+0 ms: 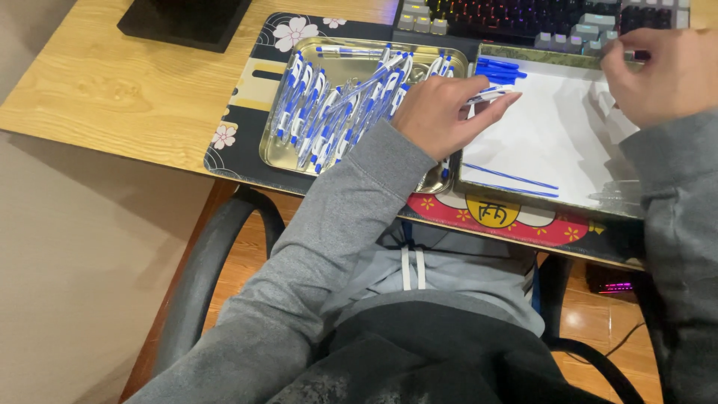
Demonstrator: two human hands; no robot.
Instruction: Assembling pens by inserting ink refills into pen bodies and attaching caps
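Note:
My left hand [443,114] is closed on a white and blue pen [490,95], holding it between a gold metal tray [278,153] and a white tray [550,135]. The gold tray is filled with several white and blue pens [329,112]. My right hand [658,73] hovers over the white tray's far right corner with its fingers curled; what it grips is hidden. Several blue pen parts [499,71] lie at the white tray's top left, and thin blue refills [516,181] lie along its near edge.
A patterned desk mat [247,82] lies under both trays on a wooden desk [112,90]. A backlit keyboard [523,19] sits behind the trays. A black monitor base [183,21] stands at the far left. Chair armrests [217,262] flank my lap.

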